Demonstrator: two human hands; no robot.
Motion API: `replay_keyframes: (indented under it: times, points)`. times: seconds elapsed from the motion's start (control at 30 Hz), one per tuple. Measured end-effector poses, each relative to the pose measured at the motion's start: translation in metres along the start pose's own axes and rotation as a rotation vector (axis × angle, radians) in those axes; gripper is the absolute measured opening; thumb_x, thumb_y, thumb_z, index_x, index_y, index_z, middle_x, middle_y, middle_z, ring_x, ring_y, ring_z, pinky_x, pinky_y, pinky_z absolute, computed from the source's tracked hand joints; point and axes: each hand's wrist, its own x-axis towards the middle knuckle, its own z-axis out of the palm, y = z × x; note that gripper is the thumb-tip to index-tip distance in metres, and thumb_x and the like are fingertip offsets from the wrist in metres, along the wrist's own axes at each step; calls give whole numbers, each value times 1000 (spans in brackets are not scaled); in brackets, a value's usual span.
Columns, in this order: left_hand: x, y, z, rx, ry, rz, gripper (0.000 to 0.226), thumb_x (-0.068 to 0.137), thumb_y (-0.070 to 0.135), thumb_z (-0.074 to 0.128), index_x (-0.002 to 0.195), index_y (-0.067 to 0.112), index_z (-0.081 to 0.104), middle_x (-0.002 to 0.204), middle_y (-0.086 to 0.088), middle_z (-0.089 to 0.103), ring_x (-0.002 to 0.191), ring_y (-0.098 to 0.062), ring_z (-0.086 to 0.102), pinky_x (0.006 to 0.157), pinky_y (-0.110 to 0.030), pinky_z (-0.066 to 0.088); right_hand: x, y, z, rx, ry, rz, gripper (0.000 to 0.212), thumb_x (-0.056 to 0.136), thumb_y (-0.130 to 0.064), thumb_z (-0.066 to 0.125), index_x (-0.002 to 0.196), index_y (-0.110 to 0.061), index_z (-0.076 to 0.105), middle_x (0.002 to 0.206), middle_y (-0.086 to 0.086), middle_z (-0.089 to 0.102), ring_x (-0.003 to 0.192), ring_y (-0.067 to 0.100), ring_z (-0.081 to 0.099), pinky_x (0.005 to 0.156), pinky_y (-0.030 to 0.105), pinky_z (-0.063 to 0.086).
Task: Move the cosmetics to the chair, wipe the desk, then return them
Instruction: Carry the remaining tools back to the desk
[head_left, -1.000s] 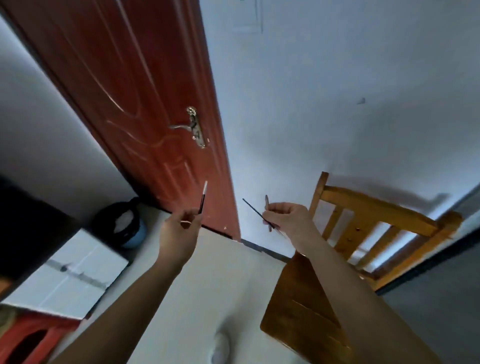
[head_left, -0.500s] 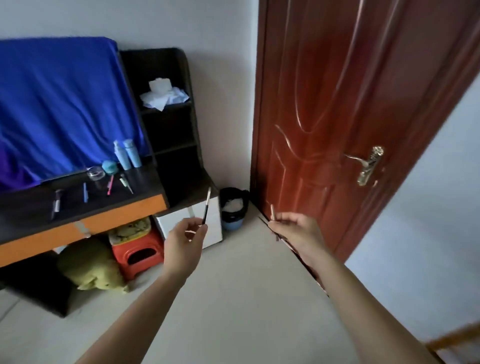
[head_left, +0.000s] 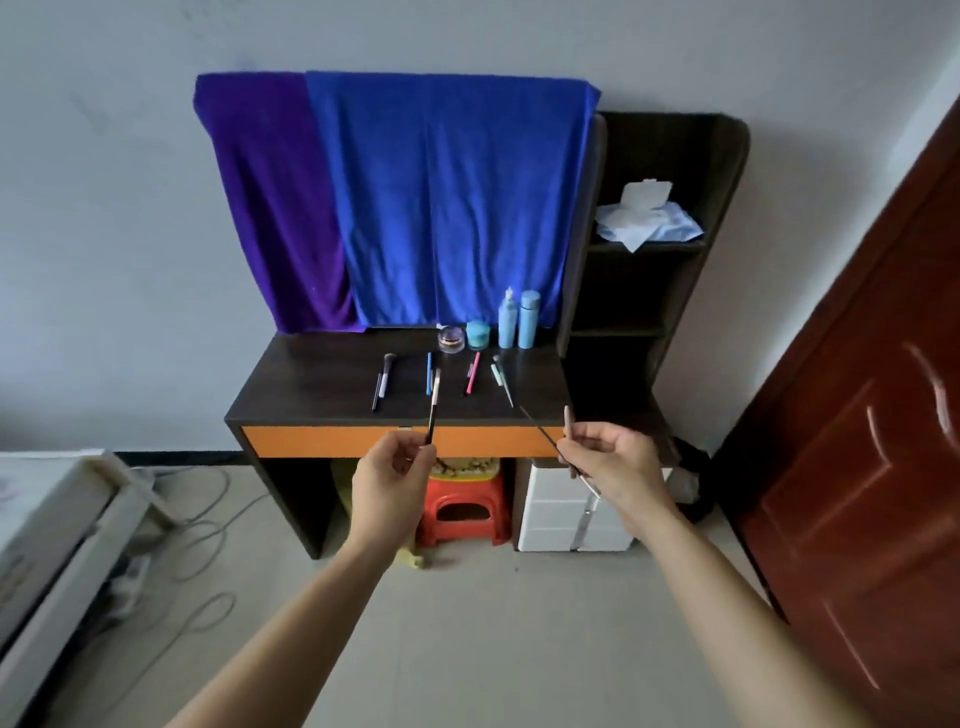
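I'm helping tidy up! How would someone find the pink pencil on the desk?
Find the dark desk with the orange drawer front, below the big blue towel. In front of its round teal jar lies the thin pink pencil, the only pink one, between a blue stick and a pale green stick.

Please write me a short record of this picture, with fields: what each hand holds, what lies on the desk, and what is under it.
left hand: pinches one thin brush, tip up
right hand: holds two thin sticks
on desk: two blue bottles, teal jar, clear jar, blue pen, pink pen, other small tools lying flat
under desk: red stool, white drawer unit
behind desk: blue towel, purple towel, hanging
chair: not in view
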Motion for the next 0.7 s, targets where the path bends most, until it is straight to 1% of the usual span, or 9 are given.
replay_keyframes:
  times: [0.07, 0.1, 0.2, 0.27, 0.37, 0.47, 0.53, 0.6, 0.7]
  points:
    - [28, -17, -3, -6, 26, -45, 6, 91, 21, 69, 88, 25, 68, 75, 6, 69, 65, -1, 61, 63, -21, 47, 35, 8, 21, 4, -9, 21, 13, 80, -8, 80, 91, -14, 77, 80, 8, 77, 72, 17, 71, 68, 30, 58]
    - [44, -24, -3, -7, 38, -69, 7, 91, 21, 70, 87, 26, 68, 74, 7, 68, 63, -1, 61, 62, -23, 47, 56, 12, 31, 12, -20, 32, 14, 80, -8, 80, 92, -14, 77, 80, 8, 77, 73, 17, 71, 68, 30, 59]
    - [103, -41, 2, 37, 67, -89, 9, 90, 21, 71, 88, 29, 68, 75, 8, 67, 61, -1, 58, 57, -20, 47, 124, 20, 60, 47, -54, 54, 13, 81, -6, 79, 92, -11, 76, 76, 9, 76, 64, 13, 69, 59, 21, 55]
    - [148, -47, 8, 83, 75, -96, 8, 90, 21, 71, 91, 27, 68, 78, 7, 68, 65, -2, 60, 61, -21, 50, 173, 23, 78, 79, -51, 67, 12, 81, -3, 78, 91, -9, 75, 73, 8, 75, 62, 11, 69, 57, 19, 54]
    - [211, -51, 14, 141, 86, -141, 6, 89, 17, 71, 93, 21, 69, 81, 4, 71, 76, -13, 66, 72, -30, 53, 241, 23, 103, 83, -62, 83, 12, 81, -1, 77, 88, -11, 75, 70, 5, 75, 59, 8, 66, 55, 18, 51]
    - [268, -58, 16, 194, 121, -167, 9, 87, 20, 73, 87, 28, 68, 75, 9, 70, 69, -1, 64, 66, -24, 47, 299, 21, 130, 80, -90, 102, 14, 80, -2, 78, 85, -14, 75, 73, 4, 76, 64, 11, 67, 59, 22, 52]
    - [302, -67, 15, 203, 135, -203, 9, 86, 22, 73, 86, 30, 68, 74, 11, 70, 68, 2, 63, 66, -24, 47, 336, 23, 150, 52, -101, 109, 15, 78, -3, 80, 83, -17, 76, 75, 2, 76, 67, 10, 69, 60, 20, 53]
    - [328, -80, 12, 203, 146, -257, 8, 85, 24, 73, 86, 30, 69, 75, 11, 71, 69, 0, 64, 67, -26, 50, 362, 28, 173, 14, -113, 130, 15, 78, -4, 79, 82, -18, 75, 73, 0, 76, 68, 11, 70, 59, 20, 53]
    - [362, -107, 3, 203, 157, -312, 6, 85, 24, 74, 86, 29, 70, 77, 8, 72, 74, -10, 67, 71, -34, 56, 391, 43, 208, -41, -146, 179, 15, 77, -5, 80, 80, -19, 75, 73, 0, 76, 70, 14, 69, 64, 27, 56]
